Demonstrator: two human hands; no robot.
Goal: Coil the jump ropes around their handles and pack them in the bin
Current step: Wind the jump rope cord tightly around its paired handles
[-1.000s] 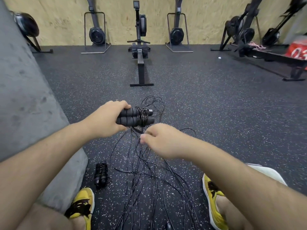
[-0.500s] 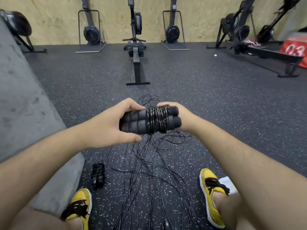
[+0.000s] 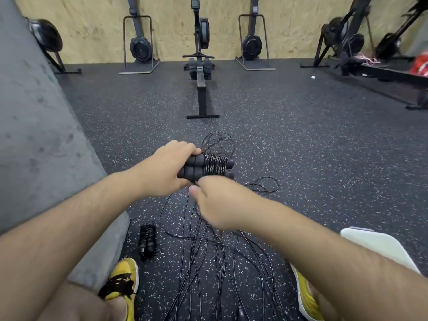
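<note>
My left hand (image 3: pixel 166 167) grips a pair of black foam jump-rope handles (image 3: pixel 203 167), held side by side and level, with black cord wound around their right half. My right hand (image 3: pixel 215 205) is just below and in front of the handles, fingers closed on the black cord that runs from the coil. Loose black cords (image 3: pixel 215 256) lie tangled on the floor between my feet. A coiled jump rope (image 3: pixel 147 239) lies on the floor near my left shoe. The white bin (image 3: pixel 379 246) shows its rim at lower right, partly hidden by my right arm.
A grey padded block (image 3: pixel 41 147) fills the left side. A rowing machine (image 3: pixel 201 72) stands straight ahead, with more exercise machines (image 3: pixel 347 42) along the plywood wall. My yellow shoes (image 3: pixel 122 281) rest on the speckled black rubber floor.
My right hand has come from behind the right end of the handles down to the front, below them, carrying the cord. The wound band on the handles is wider than one second ago.
</note>
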